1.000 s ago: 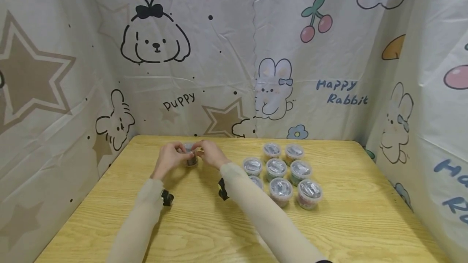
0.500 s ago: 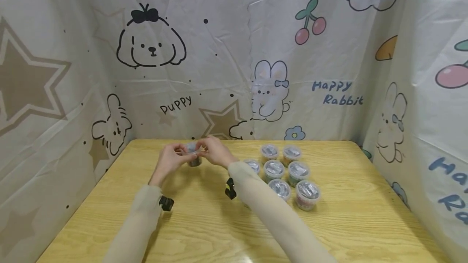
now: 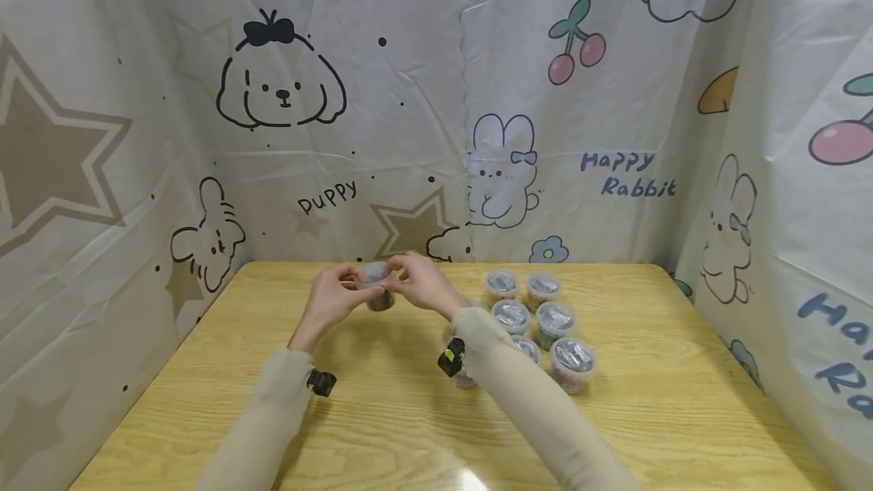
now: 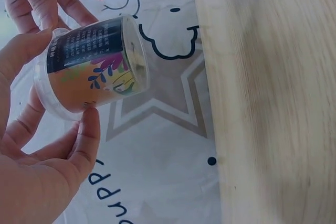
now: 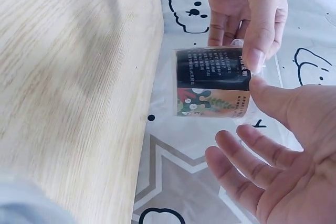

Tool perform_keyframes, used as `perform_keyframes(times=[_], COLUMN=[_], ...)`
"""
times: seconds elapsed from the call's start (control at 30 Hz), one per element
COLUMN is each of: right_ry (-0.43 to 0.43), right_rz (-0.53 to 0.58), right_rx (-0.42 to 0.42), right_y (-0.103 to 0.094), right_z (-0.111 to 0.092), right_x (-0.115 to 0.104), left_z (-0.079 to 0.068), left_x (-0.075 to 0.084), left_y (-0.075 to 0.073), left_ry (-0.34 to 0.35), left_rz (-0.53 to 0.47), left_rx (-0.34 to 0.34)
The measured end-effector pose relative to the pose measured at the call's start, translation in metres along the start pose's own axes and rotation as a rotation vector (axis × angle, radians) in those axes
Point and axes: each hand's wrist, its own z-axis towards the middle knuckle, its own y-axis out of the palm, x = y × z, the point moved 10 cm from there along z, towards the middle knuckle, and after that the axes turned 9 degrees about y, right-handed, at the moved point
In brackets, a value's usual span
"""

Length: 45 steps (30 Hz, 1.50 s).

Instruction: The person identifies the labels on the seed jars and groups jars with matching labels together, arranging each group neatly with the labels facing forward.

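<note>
A small clear plastic tub (image 3: 380, 299) with a rimmed lid is between both hands toward the back left of the table. Its label, black and orange with flowers, shows in the left wrist view. Around the lid's rim, the left hand (image 3: 334, 297) grips the tub with thumb and fingers. From the other side the right hand (image 3: 424, 284) holds the same rim, its thumb against the edge in the right wrist view and the other fingers loosely bent. In both wrist views the tub (image 4: 97, 66) appears above the tabletop. The lid's top is partly hidden by fingers.
Several similar lidded tubs (image 3: 510, 317) stand grouped right of centre on the wooden table (image 3: 382, 415); the right forearm hides some of them. A printed cloth (image 3: 409, 97) hangs behind the table and along its sides.
Both hands have shifted to the right with the tub between them. The right forearm now covers more of the grouped tubs. The head view has turned slightly.
</note>
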Motion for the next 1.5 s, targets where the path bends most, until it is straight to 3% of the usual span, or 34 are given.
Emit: perform_keyframes(times=[0.23, 0.67, 0.87, 1.03, 1.17, 1.33, 1.5], right_ry=[0.026, 0.053, 0.096, 0.076, 0.075, 0.047, 0.013], right_rz=[0.080, 0.139, 0.178, 0.233, 0.255, 0.326, 0.404], right_rx=[0.006, -0.033, -0.026, 0.016, 0.046, 0.024, -0.010], right_y=[-0.008, -0.025, -0.028, -0.035, -0.041, -0.043, -0.041], right_z=[-0.007, -0.028, -0.040, -0.049, -0.054, -0.058, -0.059], right_x=[0.013, 0.025, 0.036, 0.039, 0.043, 0.047, 0.051], left_z=[0.002, 0.004, 0.003, 0.004, 0.002, -0.004, -0.006], left_x=[0.008, 0.025, 0.033, 0.043, 0.058, 0.085, 0.095], left_y=[0.007, 0.031, 0.040, 0.046, 0.048, 0.047, 0.049], left_ry=[0.037, 0.108, 0.193, 0.238, 0.254, 0.296, 0.320], left_rz=[-0.050, -0.214, -0.265, -0.263, -0.299, -0.318, -0.320], left_rx=[0.012, -0.064, -0.058, -0.054, -0.078, -0.106, -0.131])
